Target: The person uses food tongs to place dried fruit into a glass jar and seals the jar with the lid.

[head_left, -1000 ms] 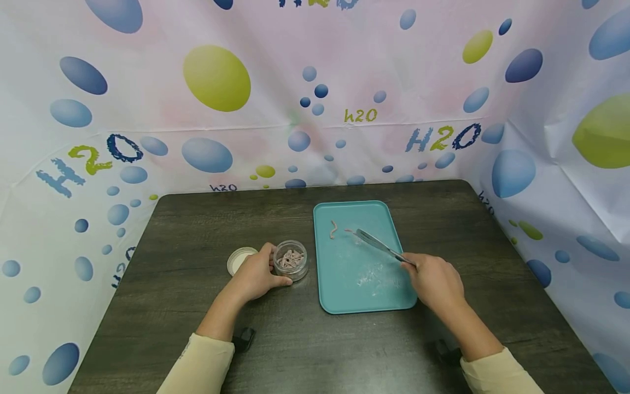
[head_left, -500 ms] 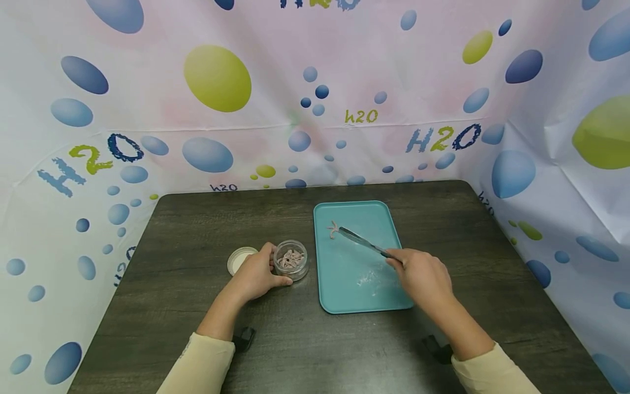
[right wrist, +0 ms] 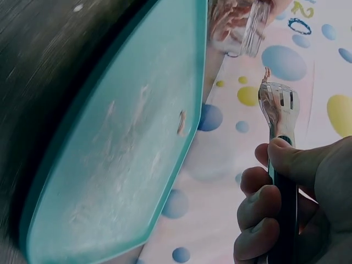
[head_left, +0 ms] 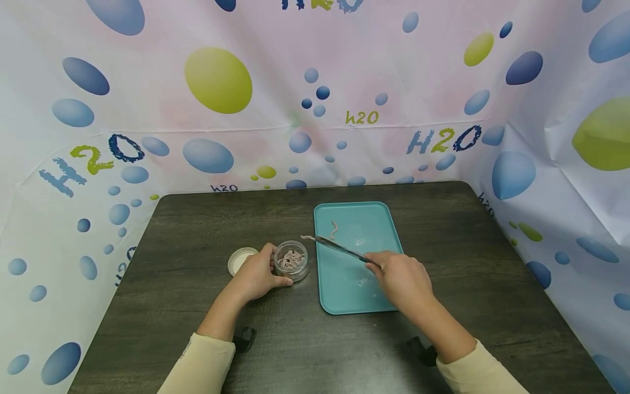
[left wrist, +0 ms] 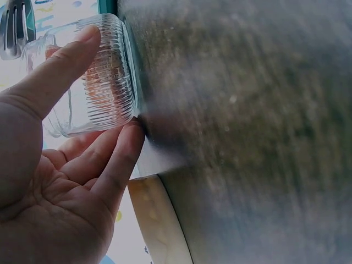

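Observation:
My left hand (head_left: pixel 253 279) holds a small glass jar (left wrist: pixel 113 71) upright on the table, thumb on one side and fingers on the other. Several pinkish strips (head_left: pixel 291 258) lie inside it. In my right hand (head_left: pixel 406 279) is a pair of metal serving tongs (right wrist: pixel 283 107) with slotted ends and a dark handle. The tongs pinch one thin pinkish strip (head_left: pixel 307 237), which sticks out past their tip, between the tray and the jar's mouth. Another strip (head_left: pixel 334 229) lies near the far left corner of the turquoise tray (head_left: pixel 344 290).
A round pale lid (head_left: pixel 238 261) lies on the dark wooden table (head_left: pixel 206 219), partly behind the left hand. White powdery smears mark the tray. A patterned curtain (head_left: pixel 275 93) hangs behind and beside the table.
My right hand has moved left across the tray, bringing the tongs and the pinched strip past the tray's left edge toward the jar. My left hand and the jar stay in place.

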`<state>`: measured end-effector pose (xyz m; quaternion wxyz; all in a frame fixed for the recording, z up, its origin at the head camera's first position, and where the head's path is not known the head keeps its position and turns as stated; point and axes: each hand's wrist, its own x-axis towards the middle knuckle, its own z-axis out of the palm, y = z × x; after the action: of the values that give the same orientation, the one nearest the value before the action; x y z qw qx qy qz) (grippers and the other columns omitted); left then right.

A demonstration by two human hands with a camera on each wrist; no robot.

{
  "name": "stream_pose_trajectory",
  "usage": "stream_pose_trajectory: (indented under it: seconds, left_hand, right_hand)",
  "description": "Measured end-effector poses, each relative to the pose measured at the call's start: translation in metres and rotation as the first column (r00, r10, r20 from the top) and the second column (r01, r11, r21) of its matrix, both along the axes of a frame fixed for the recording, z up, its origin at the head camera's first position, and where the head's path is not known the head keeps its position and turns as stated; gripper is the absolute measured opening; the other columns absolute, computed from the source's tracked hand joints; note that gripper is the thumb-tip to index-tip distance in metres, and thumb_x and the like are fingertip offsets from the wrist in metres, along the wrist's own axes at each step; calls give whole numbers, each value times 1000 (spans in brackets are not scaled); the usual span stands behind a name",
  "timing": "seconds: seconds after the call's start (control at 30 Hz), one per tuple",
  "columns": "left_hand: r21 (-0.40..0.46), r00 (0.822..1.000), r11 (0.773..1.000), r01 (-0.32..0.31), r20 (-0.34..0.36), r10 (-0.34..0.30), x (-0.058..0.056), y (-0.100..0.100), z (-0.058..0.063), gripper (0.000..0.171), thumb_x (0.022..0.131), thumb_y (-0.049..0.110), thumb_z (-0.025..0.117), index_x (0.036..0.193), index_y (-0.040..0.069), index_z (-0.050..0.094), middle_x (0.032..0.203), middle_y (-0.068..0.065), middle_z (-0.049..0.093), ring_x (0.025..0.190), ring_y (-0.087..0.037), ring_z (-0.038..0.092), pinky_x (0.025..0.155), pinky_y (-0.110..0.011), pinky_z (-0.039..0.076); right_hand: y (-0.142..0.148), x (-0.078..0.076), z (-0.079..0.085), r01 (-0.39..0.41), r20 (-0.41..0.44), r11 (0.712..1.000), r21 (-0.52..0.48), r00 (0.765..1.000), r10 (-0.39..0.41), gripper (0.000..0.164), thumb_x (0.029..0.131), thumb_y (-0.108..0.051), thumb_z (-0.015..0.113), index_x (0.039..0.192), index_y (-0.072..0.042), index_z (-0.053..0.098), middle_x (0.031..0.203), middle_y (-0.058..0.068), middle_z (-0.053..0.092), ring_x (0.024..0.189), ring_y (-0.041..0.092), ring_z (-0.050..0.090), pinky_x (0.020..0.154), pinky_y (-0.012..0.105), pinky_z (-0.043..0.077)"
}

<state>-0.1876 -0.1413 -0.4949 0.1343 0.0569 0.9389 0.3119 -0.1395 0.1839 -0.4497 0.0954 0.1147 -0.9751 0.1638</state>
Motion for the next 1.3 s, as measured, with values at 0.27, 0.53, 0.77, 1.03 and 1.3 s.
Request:
stream_pose_trajectory:
  seconds: [0.27, 0.53, 0.77, 1.03, 1.3]
  left_hand:
    - [-3, 1000, 1000, 5, -11, -5, 0, -1, -1, 78, 83, 34, 97, 140, 4, 54, 113, -11, 71, 94, -22, 68, 83, -45, 57]
    - [2, 1000, 1000, 12, -7, -12, -1, -1, -1, 78, 84, 35, 96, 141, 4, 54, 112, -10, 70, 93, -21, 67, 82, -44, 56]
    - [10, 1000, 1000, 9, 1, -9, -1, -2, -2, 76, 85, 35, 96, 141, 6, 54, 112, -9, 70, 92, -20, 66, 82, -43, 55]
    - [1, 1000, 1000, -1, 1, 1, -3, -1, -4, 79, 85, 36, 96, 143, 6, 53, 113, -8, 70, 93, -21, 67, 83, -42, 56]
    - [-3, 1000, 1000, 3, -4, -3, -2, -2, -4, 80, 85, 36, 96, 144, 4, 53, 115, -11, 72, 97, -23, 69, 83, -43, 57]
  right_hand:
    - [-18, 2, 0, -25, 1, 1000, 4, 1000, 25, 22, 95, -24, 85, 117, -23, 86, 111, 2, 85, 86, 22, 81, 50, 27, 46]
    - [-29, 3, -3, -76, -38, 997, 33, 996, 77, 20, 94, -25, 86, 114, -22, 86, 104, 0, 86, 81, 18, 80, 56, 29, 55]
    - [-35, 2, -5, -99, -45, 994, 48, 994, 101, 21, 94, -24, 86, 115, -20, 86, 102, 1, 85, 76, 18, 78, 55, 30, 54]
    - [-34, 2, -4, -70, 38, 997, 9, 997, 70, 32, 98, -27, 82, 129, -18, 81, 109, 6, 84, 69, 15, 70, 53, 27, 46]
    - [-25, -5, -1, -23, 76, 998, -52, 997, 27, 38, 102, -29, 77, 138, -17, 76, 117, 9, 82, 69, 13, 63, 52, 27, 42]
